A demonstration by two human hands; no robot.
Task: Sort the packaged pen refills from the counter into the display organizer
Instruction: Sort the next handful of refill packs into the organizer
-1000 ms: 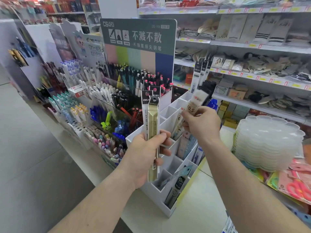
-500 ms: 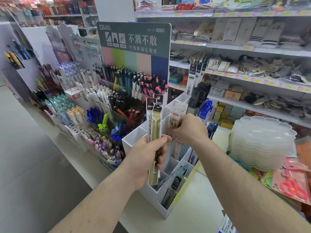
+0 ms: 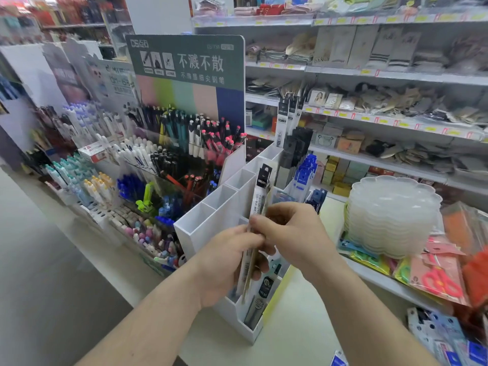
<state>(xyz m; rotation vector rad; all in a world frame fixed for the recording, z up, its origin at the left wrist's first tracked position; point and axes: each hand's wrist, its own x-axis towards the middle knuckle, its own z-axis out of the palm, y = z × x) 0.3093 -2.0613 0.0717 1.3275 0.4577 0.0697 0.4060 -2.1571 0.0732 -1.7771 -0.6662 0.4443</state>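
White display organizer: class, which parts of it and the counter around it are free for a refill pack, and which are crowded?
The white organizer's left-column slots look empty. Bare counter lies between its front and the right forearm. Crowded: the right column with blue packs, and the stacked clear trays to its right.

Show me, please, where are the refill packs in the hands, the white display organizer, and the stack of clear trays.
refill packs [image 3: 260, 196]: head view, upper part of the packs, above the hands.
display organizer [image 3: 208, 228]: head view, its white left outer wall.
stack of clear trays [image 3: 390, 215]: head view, middle of the stack's side.
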